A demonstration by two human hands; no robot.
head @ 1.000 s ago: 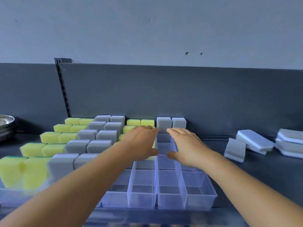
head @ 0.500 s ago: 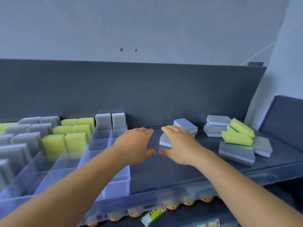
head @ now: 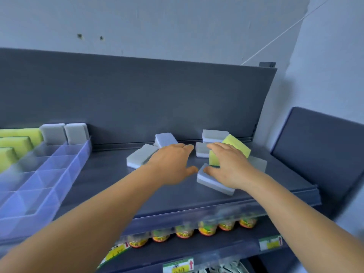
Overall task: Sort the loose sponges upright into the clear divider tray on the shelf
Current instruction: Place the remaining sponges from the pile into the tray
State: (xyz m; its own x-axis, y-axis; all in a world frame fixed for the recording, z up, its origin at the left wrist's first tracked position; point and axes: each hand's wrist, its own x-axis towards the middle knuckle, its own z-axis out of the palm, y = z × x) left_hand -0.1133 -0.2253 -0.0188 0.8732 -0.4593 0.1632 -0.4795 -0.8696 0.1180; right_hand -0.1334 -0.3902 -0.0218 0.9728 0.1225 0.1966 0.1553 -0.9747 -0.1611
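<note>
Sponges (head: 214, 180), loose ones, lie in a scatter on the right half of the dark shelf (head: 161, 196), well apart from the clear divider tray (head: 59, 174) at the left.

Head view: I see my right hand (head: 228, 166) over the nearest grey sponge, which lies flat with its long axis running from near-left to far-right; fingers are spread and only slightly bent, thumb at the sponge's left end. I cannot tell whether it actually grips. A yellow sponge (head: 236, 146) sits tilted just behind that hand, long axis slanting down to the right. My left hand (head: 173, 164) hovers above the bare shelf with fingers extended and relaxed, holding nothing. Beyond it lies a flat grey sponge (head: 139, 156), long axis pointing toward the back wall, with another grey one (head: 165, 139) propped behind it. Two more grey sponges rest near the back panel. In the tray, two grey sponges (head: 65, 133) stand upright in the rear compartments, yellow ones (head: 17, 142) upright further left; the near compartments hold nothing. Jars (head: 204, 229) line the lower shelf.
</note>
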